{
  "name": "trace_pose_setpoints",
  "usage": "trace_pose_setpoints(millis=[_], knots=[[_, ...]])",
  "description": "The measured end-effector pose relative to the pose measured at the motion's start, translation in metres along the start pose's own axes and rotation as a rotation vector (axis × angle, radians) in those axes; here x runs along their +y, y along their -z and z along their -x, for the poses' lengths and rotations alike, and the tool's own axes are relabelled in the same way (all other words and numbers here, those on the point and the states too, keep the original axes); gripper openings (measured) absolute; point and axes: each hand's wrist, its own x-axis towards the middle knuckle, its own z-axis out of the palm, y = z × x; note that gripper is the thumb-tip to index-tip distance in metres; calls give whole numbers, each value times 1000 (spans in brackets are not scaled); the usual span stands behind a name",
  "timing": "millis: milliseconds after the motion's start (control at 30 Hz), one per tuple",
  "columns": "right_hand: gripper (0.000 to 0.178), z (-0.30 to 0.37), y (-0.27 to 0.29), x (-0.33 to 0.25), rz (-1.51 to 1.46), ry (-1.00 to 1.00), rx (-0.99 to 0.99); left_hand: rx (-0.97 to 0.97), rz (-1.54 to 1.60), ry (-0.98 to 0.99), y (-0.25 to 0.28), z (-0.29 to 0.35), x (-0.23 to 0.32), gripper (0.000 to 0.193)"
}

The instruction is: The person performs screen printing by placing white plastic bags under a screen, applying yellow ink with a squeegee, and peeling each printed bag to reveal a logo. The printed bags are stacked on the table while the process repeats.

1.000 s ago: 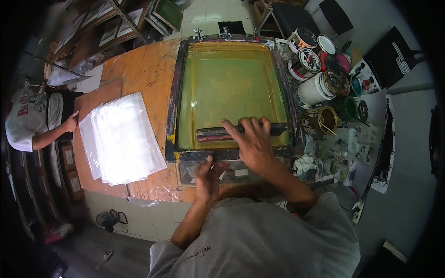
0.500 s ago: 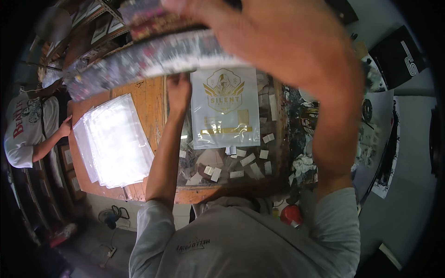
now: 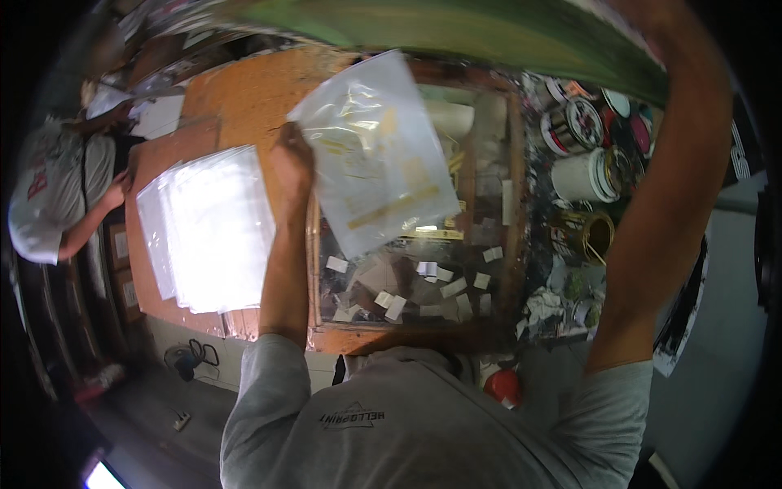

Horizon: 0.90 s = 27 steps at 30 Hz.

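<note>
My left hand (image 3: 292,155) grips the left edge of a clear plastic bag (image 3: 383,167) printed in gold. The bag hangs tilted over a glass-topped board (image 3: 481,301) in a wooden surround, where gold print and scattered pale tape pieces (image 3: 395,306) show. Along the top of the view, a screen printing frame (image 3: 456,33) with green mesh is raised above the board. My right hand (image 3: 648,12) is at its right end, closed on it; the fingers are cut off by the upper edge. Left of my left forearm lies a stack of clear plastic bags (image 3: 213,232).
Paint cans and tubs, among them a white tub (image 3: 580,177) and an open gold-brown can (image 3: 582,235), line the right side. Crumpled white tissue (image 3: 544,306) lies below them. At the far left stands another person (image 3: 61,191), a hand at the table edge.
The screen frame has swung up and away, with my right arm reaching farther up and right. My left hand has lifted the printed bag off the board and drawn it leftward, tilting it.
</note>
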Motion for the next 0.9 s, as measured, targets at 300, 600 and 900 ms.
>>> trace_pose_setpoints(millis=[300, 600, 900], knots=[[69, 2, -53, 41, -477, -311, 119, 353, -566, 85, 237, 25, -221, 59], [59, 24, -36, -24, -232, -38, 153, -500, -359, -234, 58, 226, -30, 71], [61, 29, -46, 4, -144, 99, 122, -708, -161, -651, -66, 210, 70, 67]])
